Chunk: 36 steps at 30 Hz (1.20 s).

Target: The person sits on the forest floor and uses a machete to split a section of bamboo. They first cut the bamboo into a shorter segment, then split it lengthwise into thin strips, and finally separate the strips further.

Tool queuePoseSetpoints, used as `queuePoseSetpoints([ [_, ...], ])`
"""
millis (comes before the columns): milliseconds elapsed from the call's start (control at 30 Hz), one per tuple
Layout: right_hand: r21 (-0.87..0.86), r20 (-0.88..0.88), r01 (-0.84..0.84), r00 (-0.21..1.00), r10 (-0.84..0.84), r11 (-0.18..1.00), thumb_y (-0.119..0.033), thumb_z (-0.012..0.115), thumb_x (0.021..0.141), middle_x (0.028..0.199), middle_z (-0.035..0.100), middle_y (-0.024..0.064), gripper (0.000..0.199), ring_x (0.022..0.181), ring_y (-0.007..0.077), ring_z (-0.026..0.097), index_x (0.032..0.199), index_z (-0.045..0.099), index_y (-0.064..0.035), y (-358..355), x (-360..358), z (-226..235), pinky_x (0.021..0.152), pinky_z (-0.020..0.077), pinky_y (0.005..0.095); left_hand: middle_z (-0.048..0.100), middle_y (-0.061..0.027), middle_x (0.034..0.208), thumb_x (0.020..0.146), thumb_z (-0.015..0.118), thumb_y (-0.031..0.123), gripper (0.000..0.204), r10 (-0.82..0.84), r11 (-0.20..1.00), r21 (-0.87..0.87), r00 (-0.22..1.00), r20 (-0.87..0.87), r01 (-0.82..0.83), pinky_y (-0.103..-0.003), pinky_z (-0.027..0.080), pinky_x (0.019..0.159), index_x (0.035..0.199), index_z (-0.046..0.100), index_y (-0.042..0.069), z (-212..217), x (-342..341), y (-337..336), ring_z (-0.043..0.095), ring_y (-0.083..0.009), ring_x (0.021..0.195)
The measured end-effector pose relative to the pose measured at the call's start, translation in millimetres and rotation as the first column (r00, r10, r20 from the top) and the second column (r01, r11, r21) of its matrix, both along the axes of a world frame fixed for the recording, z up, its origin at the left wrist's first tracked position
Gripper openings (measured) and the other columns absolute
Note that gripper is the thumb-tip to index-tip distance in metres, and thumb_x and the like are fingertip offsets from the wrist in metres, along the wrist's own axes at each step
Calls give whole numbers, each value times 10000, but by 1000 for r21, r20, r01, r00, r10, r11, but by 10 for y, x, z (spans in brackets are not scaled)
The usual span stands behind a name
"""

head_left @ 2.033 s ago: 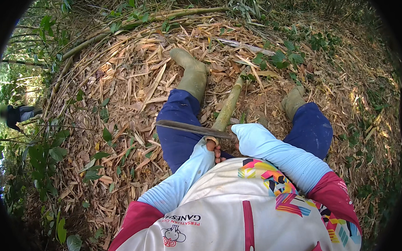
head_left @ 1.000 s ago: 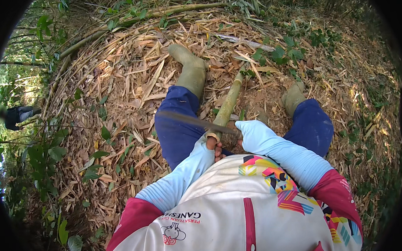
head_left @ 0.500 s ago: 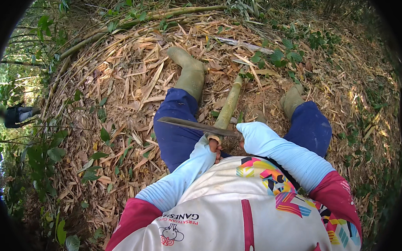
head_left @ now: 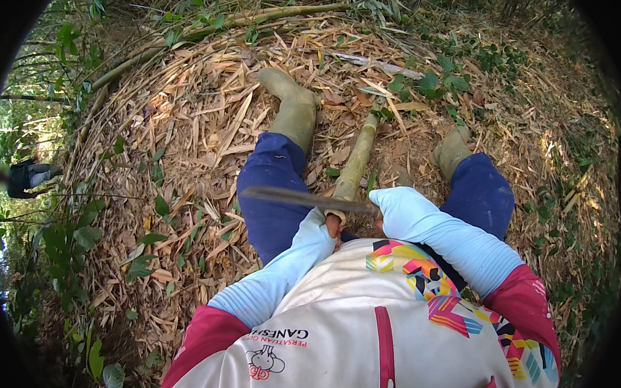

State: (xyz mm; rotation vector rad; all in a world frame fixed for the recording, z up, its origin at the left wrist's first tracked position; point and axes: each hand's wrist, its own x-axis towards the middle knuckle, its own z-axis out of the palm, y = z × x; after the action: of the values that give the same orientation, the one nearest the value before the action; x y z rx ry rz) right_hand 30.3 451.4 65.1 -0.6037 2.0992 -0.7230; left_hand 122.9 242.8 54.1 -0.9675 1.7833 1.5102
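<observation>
A greenish-yellow bamboo pole (head_left: 359, 157) slants from the litter between my boots toward my waist. At its near end, my left hand (head_left: 335, 227) is closed, fingers wrapped below the pale cut rim. My right hand (head_left: 380, 217), mostly covered by a light blue sleeve, is closed on the handle of a machete, which is largely hidden. The long machete blade (head_left: 283, 195) lies crosswise over the pole just beyond the left hand, its tip toward the left above my blue trouser leg. Motion blurs the blade, so I cannot tell whether it touches the bamboo.
My green boots (head_left: 295, 115) stand apart on either side of the pole. Dry bamboo leaves (head_left: 190, 140) cover the ground. A long bent stem (head_left: 247, 21) lies along the far side, with leafy plants (head_left: 83, 235) at left. Another person (head_left: 24, 179) is at the far left.
My right hand has shifted slightly right, drawing the machete with it. The blade now looks blurred, and its tip sits a little nearer me. My left hand stays on the bamboo pole.
</observation>
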Motion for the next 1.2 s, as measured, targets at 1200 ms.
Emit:
queuePoseSetpoints([
  [1200, 51, -64, -1, 998, 5, 999, -148, 720, 718, 891, 670, 216, 358, 867, 409, 657, 1039, 621, -26, 84, -70, -144, 767, 523, 452, 664, -193, 900, 919, 524, 259, 290, -298, 922, -284, 951, -85, 264, -404, 497, 781, 1091, 590, 35, 268, -100, 51, 653, -357, 872],
])
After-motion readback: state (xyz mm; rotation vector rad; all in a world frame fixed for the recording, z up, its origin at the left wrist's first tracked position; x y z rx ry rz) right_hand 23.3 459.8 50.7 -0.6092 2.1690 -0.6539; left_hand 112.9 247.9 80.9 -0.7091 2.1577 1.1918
